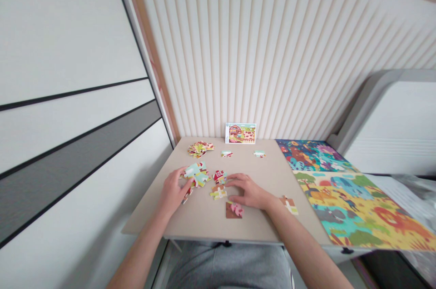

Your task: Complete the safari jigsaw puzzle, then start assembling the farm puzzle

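Note:
My left hand (174, 192) is closed at the left edge of a loose bunch of jigsaw puzzle pieces (198, 174), thumb and fingers around them. Some of these pieces stick out below the thumb. My right hand (251, 191) rests over the table with fingers bent and apart. Its fingertips lie close to a red barn piece (220, 176) and a brown and green fence piece (218, 192); whether they touch is unclear. Below the right thumb lies a brown piece with a pink pig (235, 210). Another fence piece (289, 205) is partly behind my right forearm.
A farm picture card (240, 133) leans at the back wall. Before it lie two sky pieces (226, 154) and a pile of pieces (200, 148) at the back left. On the right are a dark blue animal puzzle (313, 156) and a yellow safari puzzle (361, 207).

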